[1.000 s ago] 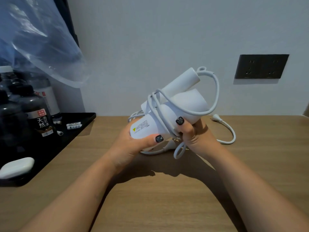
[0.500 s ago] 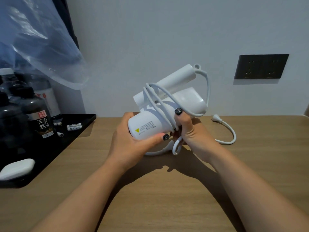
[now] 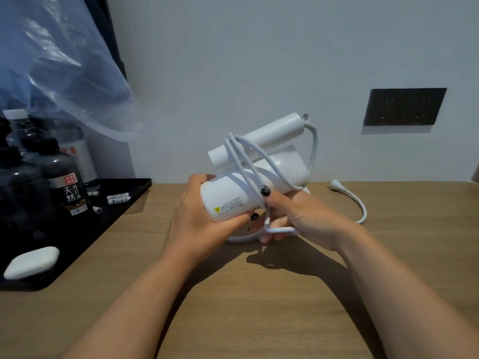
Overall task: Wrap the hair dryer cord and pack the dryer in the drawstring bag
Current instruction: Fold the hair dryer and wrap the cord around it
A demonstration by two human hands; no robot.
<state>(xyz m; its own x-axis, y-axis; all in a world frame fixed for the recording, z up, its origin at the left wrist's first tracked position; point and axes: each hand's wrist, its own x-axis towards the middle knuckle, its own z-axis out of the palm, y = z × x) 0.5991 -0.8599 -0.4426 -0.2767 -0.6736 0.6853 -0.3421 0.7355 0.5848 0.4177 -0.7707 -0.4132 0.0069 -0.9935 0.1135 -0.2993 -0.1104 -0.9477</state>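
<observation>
A white hair dryer [image 3: 228, 195] with its handle folded along the barrel is held above the wooden table [image 3: 259, 307]. My left hand [image 3: 197, 224] grips the barrel's rear end from below. My right hand [image 3: 298, 218] grips the front of the barrel, thumb pressing the white cord [image 3: 243, 161] that loops several times around barrel and handle. A length of cord passes under my right fingers. The free end trails right across the table to the plug [image 3: 337, 184]. No drawstring bag is in view.
A black tray [image 3: 124, 203] at the left carries dark bottles [image 3: 64, 182], small white packets and a white soap-shaped case [image 3: 32, 261]. A clear plastic bag [image 3: 51, 60] hangs above it. A dark wall socket [image 3: 404, 107] sits at the right.
The dryer has been lifted slightly and turned, its handle tip swinging left. The loop from the handle tip has drawn tighter, and my right hand has shifted lower on the cord.
</observation>
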